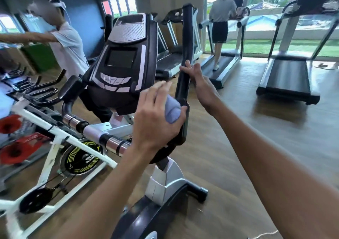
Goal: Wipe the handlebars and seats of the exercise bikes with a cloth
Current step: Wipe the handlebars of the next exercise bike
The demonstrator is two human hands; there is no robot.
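1. Left hand (156,117) grips the bunched cloth (172,110), pressed against the lower stretch of the black handlebar (185,55).
2. The bar's long axis runs steeply upward, away from the cloth.
3. Right hand (198,80) rests higher on the bar, fingers loosely spread, likely steadying it.

Your single head-worn camera looks forward and down, close over the exercise bike's console (121,62) and upright handlebar (184,55); its wide angle also reaches treadmills (288,77) by the windows.
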